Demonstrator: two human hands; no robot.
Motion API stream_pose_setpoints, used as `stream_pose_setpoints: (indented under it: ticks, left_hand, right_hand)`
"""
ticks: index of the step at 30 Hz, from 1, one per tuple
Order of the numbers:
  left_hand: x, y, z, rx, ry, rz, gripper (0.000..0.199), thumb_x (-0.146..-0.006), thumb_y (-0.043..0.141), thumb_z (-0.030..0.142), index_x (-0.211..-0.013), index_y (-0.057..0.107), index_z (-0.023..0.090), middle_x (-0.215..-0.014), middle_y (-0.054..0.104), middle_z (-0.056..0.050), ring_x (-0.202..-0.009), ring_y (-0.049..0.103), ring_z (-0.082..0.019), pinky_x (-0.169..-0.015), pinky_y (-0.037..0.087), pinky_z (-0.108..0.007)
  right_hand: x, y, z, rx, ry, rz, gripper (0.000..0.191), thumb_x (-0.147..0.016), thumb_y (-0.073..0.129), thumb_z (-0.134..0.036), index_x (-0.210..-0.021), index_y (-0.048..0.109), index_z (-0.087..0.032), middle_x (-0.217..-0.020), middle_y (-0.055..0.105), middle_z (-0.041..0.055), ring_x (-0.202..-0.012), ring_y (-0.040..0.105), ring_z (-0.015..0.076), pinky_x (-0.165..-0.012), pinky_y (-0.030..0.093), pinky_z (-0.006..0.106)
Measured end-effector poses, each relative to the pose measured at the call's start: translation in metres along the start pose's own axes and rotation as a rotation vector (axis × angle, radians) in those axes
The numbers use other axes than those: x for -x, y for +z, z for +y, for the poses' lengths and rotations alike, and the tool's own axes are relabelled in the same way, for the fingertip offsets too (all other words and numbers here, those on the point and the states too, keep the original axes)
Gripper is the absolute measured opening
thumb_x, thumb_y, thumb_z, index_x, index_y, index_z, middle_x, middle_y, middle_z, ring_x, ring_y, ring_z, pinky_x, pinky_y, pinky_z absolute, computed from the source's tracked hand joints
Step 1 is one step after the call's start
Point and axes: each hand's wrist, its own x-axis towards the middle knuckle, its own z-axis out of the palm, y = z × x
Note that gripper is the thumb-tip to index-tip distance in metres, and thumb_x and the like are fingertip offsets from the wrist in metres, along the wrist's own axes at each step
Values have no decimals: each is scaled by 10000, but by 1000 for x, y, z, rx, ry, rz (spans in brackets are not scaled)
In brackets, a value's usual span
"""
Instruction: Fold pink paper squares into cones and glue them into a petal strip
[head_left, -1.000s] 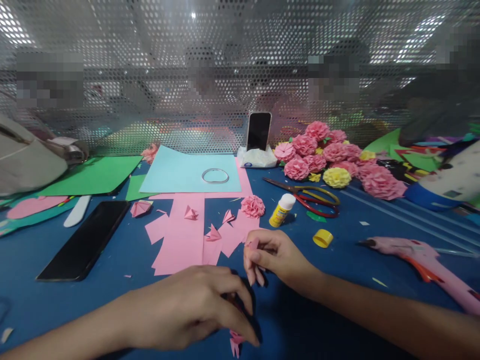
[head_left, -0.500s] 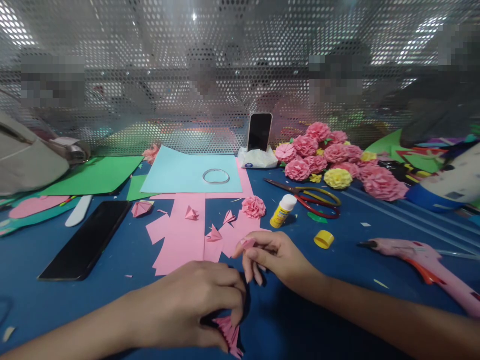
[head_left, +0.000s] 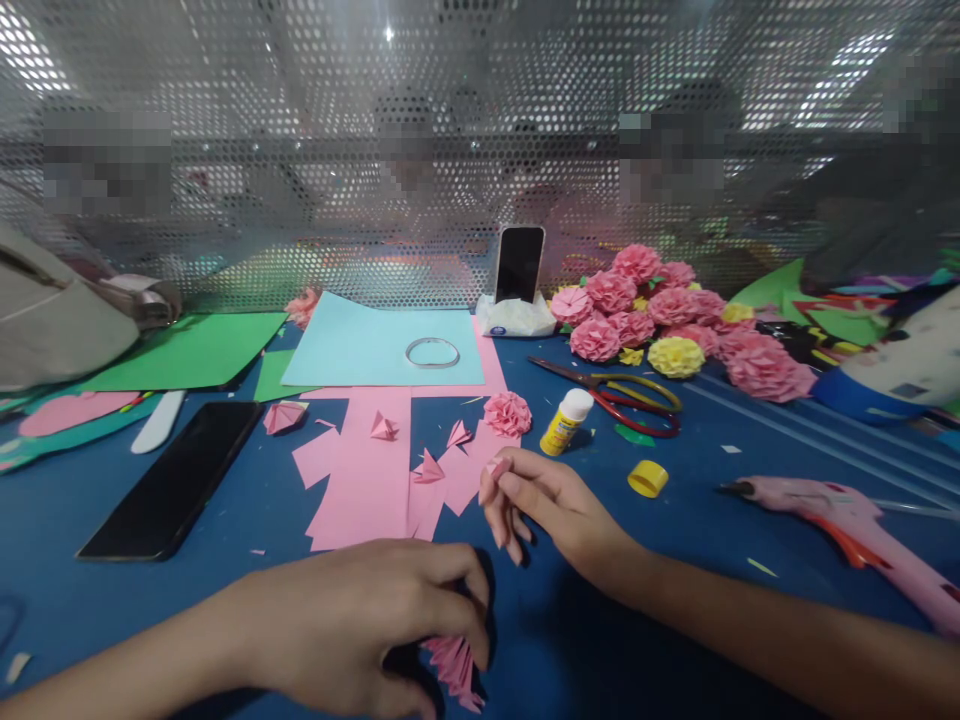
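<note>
My left hand is curled palm down over a pleated pink paper piece at the bottom centre; its fingertips are at the piece, partly hidden. To its right, my right hand pinches a small folded pink paper between thumb and index finger, the other fingers loosely bent. Beyond the hands, cut pink paper sheets lie on the blue table, with small folded pink pieces and a ruffled pink flower on and around them.
A capped glue stick, scissors and a yellow cap lie past my right hand. The pink glue gun is at the right, a black phone at the left. Paper flowers stand before a perforated metal screen.
My right hand has shifted slightly up and right with its small pink paper. My left hand has moved a little left and down, its thumb now apart from the pleated piece.
</note>
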Motion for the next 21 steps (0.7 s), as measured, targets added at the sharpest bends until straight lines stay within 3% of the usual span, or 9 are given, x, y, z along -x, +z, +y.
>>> stream_pose_setpoints:
  ticks: [6,9,13,18,21]
  left_hand:
    - [4,-16,10,80,-62,-110,289,-878,670,142,-1167,671,142,-1230,603,-115,-1077,630,-233,-946,491,-264]
    - [7,-17,6,47,-69,-150,354,-826,706,113,-1174,670,169,-1302,574,-108,-1049,651,-242,-805,521,-249]
    - [9,-13,2,56,-73,-106,414,-759,708,-20,-1084,692,236,-1268,586,-54,-990,661,-197,-680,488,-206]
    - [6,-9,2,25,-77,-72,312,-760,744,-25,-967,694,203,-1172,612,-41,-945,649,-162,-718,485,-186]
    - [6,-7,3,-20,-64,-69,312,-771,750,7,-998,678,210,-1167,610,-30,-978,646,-165,-792,494,-200]
  right_hand:
    - [-1,1,-1,14,10,11,314,-1035,464,-413,-903,576,-152,-647,609,-24,-473,544,56,-467,327,179]
    - [-1,1,-1,15,9,4,319,-1032,467,-420,-899,577,-151,-643,608,-24,-471,542,56,-462,324,179]
    - [0,0,0,21,12,-1,315,-1035,464,-416,-914,587,-152,-645,611,-27,-475,546,54,-468,334,176]
    - [0,-1,1,36,31,-20,309,-1033,474,-395,-924,614,-143,-664,632,-13,-475,558,53,-463,335,171]
    - [0,-1,-1,55,36,-28,315,-1031,480,-391,-942,637,-132,-675,647,-1,-475,568,54,-468,341,171]
